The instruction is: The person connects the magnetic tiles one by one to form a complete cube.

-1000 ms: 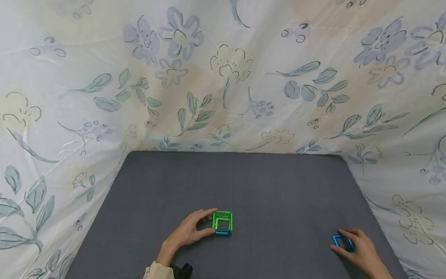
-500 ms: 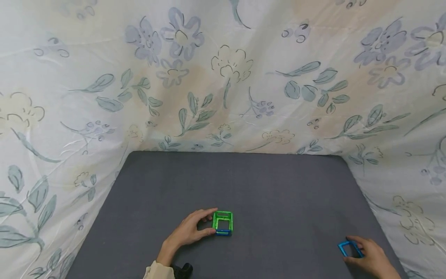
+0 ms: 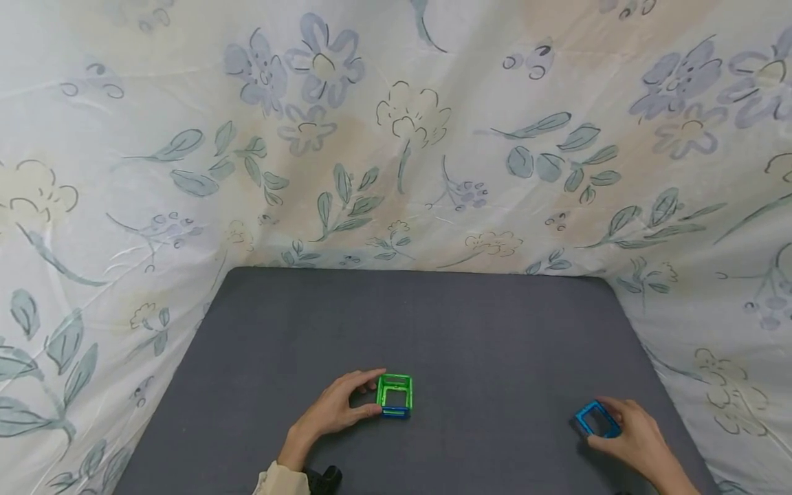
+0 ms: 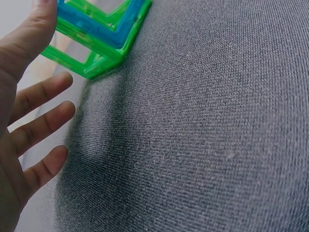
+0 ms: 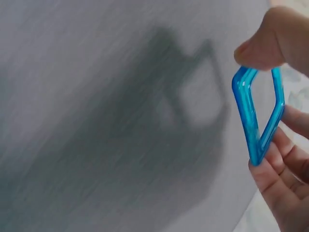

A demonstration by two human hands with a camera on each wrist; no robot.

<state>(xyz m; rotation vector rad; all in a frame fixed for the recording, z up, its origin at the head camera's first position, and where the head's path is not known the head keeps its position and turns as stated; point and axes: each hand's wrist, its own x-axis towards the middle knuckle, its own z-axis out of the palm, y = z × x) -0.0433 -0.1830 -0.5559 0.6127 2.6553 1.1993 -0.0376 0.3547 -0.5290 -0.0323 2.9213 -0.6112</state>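
In the head view my left hand (image 3: pixel 334 405) holds a small cube-like frame of magnetic tiles (image 3: pixel 396 413), green with a blue tile on its near side, standing on the dark table. Thumb and index finger span its near and far left corners. In the left wrist view, the thumb lies against the blue part of the tile frame (image 4: pixel 96 46); the index finger is hidden and the other fingers are spread apart. My right hand (image 3: pixel 640 436) pinches one blue square magnetic tile (image 5: pixel 247 108) by opposite edges between thumb and fingers, raised above the table with its shadow beneath.
The dark grey cloth-covered table (image 3: pixel 470 330) extends behind and between the hands. A white floral curtain (image 3: pixel 408 192) hangs along its back and sides. A black wrist device (image 3: pixel 326 480) sits by the left sleeve (image 3: pixel 281 481).
My right hand first shifted right and nearer with the blue tile, then came back left and farther out, with the tile turned differently. The left hand and the cube have stayed put.
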